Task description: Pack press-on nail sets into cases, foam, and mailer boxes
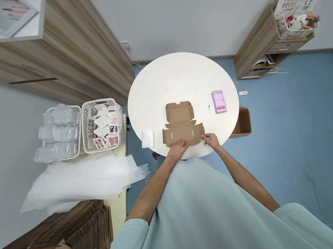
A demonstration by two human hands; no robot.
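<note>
An unfolded brown cardboard box [180, 114] lies flat on the white round table [176, 71], its flaps and slots showing. My left hand [178, 150] rests on its near edge, fingers stretched out over the cardboard. At the near right corner, my right hand [211, 140] has its fingers closed on a side flap. Left of the cardboard is a small white square packet [147, 139]. A pink and purple box [219, 101] stands to the right, with a small dark item [209, 107] beside it.
On the left, a side table holds a basket of clear plastic trays [60, 132], a basket of nail sets [104, 127] and white sheets [82, 178]. Stacked flat cardboard [88, 228] is nearer me. An open brown bin [243, 121] stands on the floor right of the table.
</note>
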